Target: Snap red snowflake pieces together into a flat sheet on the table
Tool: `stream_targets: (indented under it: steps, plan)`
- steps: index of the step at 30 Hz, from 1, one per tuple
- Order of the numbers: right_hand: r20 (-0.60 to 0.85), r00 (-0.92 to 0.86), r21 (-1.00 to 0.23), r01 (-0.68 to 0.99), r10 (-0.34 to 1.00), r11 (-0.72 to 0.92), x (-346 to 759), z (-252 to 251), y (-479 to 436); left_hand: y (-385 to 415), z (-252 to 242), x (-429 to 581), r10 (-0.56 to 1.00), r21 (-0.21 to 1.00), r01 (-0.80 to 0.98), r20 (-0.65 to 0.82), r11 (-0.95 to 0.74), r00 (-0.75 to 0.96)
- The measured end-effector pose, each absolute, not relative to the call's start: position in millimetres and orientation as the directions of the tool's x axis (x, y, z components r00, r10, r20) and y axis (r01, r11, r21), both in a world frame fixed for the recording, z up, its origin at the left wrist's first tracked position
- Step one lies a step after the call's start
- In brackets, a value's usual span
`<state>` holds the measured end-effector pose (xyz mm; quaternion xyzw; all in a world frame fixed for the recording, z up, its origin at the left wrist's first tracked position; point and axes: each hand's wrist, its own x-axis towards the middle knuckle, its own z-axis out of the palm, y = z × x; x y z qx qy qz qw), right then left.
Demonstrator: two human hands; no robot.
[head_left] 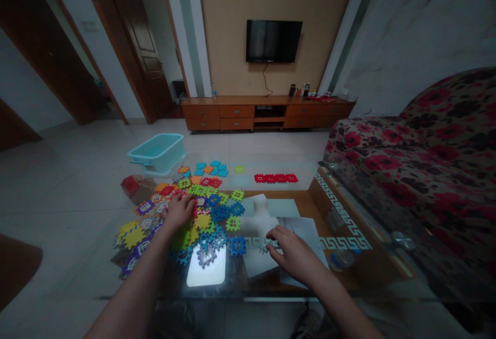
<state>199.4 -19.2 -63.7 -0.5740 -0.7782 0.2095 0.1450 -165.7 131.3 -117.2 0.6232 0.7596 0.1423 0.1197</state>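
A heap of colourful interlocking plastic tiles with toothed edges lies on the left of the glass table. Over its left part reaches my left hand, fingers apart and touching the tiles; whether any tile is between them is hidden. My right hand hovers over the table's middle, thumb and fingers apart, with nothing plainly held. Nearest to it on the left is a blue square tile. Farther back, several red tiles form a joined row. A single lime tile lies left of that row.
A turquoise bin stands at the far left, beyond the heap. Sheets of paper show beneath the glass, as does a round clear jar. A flowered sofa is at the right; a wooden TV cabinet lines the far wall.
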Motion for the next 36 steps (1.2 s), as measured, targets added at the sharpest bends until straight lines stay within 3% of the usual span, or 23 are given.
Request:
stream_targets:
  steps: [18,30,36]
  plan:
    - [-0.029,-0.302,-0.488,0.836,0.953,0.25,198,-65,-18,133,-108,-167,0.967,0.445,0.893,0.191,0.068,-0.168]
    - [-0.025,-0.303,-0.487,0.836,0.953,0.253,198,-66,-19,130,-90,-152,0.966,0.612,0.791,0.21,-0.013,-0.147]
    - [-0.009,-0.307,-0.503,0.824,0.952,0.261,199,-64,-20,122,-79,-128,0.978,0.82,0.569,0.164,-0.063,-0.129]
